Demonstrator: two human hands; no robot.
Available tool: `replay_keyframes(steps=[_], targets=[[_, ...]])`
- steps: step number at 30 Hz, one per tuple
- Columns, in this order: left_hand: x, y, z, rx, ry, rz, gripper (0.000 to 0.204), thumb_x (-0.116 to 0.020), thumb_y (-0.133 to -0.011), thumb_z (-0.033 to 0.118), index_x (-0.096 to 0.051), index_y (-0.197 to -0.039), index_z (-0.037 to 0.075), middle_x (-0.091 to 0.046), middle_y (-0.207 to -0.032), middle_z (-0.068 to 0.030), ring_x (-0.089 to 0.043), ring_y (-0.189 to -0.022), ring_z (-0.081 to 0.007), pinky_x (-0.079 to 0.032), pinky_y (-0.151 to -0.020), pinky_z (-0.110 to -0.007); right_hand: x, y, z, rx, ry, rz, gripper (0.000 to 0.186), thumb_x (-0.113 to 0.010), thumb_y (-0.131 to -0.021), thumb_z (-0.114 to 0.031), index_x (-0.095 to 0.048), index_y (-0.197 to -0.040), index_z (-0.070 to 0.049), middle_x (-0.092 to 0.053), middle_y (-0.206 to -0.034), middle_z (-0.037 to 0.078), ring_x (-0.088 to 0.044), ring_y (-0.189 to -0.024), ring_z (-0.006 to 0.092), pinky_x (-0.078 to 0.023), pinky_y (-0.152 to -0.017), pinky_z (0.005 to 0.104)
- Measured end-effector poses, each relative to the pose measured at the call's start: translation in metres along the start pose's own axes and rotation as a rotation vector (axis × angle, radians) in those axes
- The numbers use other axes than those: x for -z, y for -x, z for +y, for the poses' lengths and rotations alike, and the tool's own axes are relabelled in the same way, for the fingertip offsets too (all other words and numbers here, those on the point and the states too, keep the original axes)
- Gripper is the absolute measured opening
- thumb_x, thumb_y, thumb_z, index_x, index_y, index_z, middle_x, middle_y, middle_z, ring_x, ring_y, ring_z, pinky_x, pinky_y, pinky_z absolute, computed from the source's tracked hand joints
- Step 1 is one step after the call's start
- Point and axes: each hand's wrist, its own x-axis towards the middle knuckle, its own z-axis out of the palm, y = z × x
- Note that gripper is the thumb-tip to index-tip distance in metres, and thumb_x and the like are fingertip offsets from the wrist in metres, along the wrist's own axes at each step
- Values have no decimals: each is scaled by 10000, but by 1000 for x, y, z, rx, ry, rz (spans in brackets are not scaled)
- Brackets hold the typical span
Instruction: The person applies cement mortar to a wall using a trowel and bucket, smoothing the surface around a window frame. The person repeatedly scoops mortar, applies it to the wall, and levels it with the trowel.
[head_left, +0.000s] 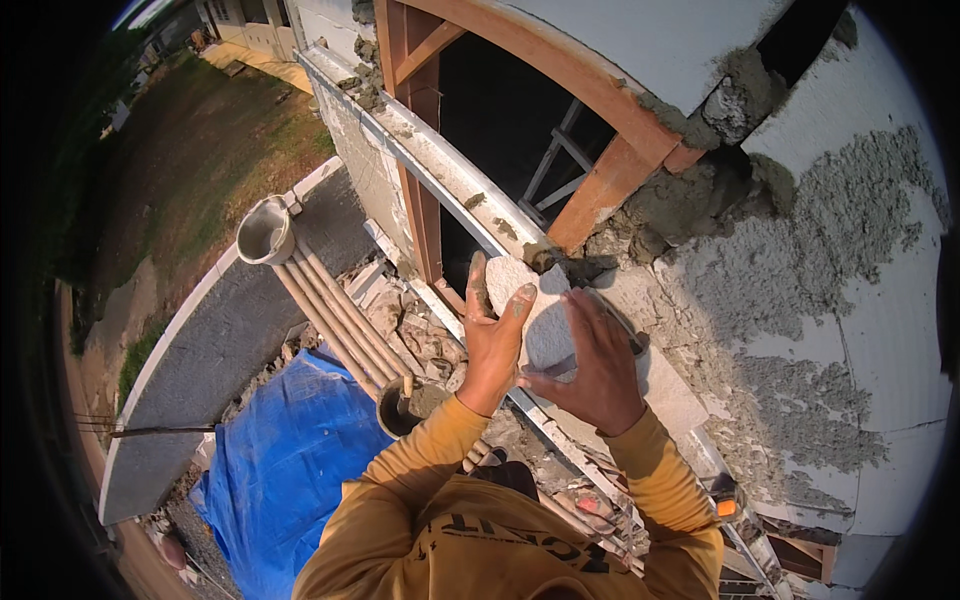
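My left hand (pixel 491 350) and my right hand (pixel 600 365) are both closed round a pale, rough-faced chunk of block (pixel 543 325), gripping it from either side at the edge of the ledge beside the window opening. Grey smudges mark my fingers. Just beyond the chunk, dabs of wet grey mortar (pixel 540 253) lie at the near end of a narrow white ledge (pixel 440 165). A wooden window frame (pixel 598 195) rises behind it, with thick mortar (pixel 690 205) packed along its lower right side.
Below at left are bamboo poles (pixel 335 315), a grey bucket (pixel 266 235), a dark mortar container (pixel 398 410) with a handled tool, a blue tarp (pixel 280 450) and rubble (pixel 395 320). A curved low wall (pixel 190 380) borders them. A patchily plastered white wall (pixel 820 320) stands at right.
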Motion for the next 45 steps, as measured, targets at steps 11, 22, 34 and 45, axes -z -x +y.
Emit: replay_keyframes(steps=[11,22,34,45], targets=[[35,-43,-51,26,407,221,498,-395,-927,104,-292,-1414,130,-428,-1304,-147,-491,-1151,-250,-444,-945,-369,-13,-42,28,54,-66,200,710,-748,-682,-318,-473,-1251,7,-461,-1263,226,-479,-1138,370,-397,-968,434],[5,-150,-40,-212,94,283,613,-469,-865,90,-206,-1408,-17,-467,-1265,-247,-513,-1141,-346,-428,-953,-373,36,69,32,-31,24,171,693,-770,-646,-304,-518,-1241,-54,-423,-1330,186,-471,-1134,354,-394,-948,436],[-3,-130,-55,-164,60,394,650,-501,-911,277,-241,-1380,-91,-392,-1359,-243,-405,-1243,-307,-306,-1042,-349,75,191,62,-276,51,377,736,-799,-613,-244,-509,-1257,-40,-418,-1348,205,-454,-1182,378,-377,-964,449],[-92,69,-37,-910,-1043,-774,637,-764,-720,286,-495,-1228,11,-503,-1236,-141,-459,-1171,-290,-225,-1039,-518,75,282,110,-463,346,2,735,-746,-699,-369,-472,-1310,-70,-365,-1404,182,-357,-1266,376,-252,-1058,506]])
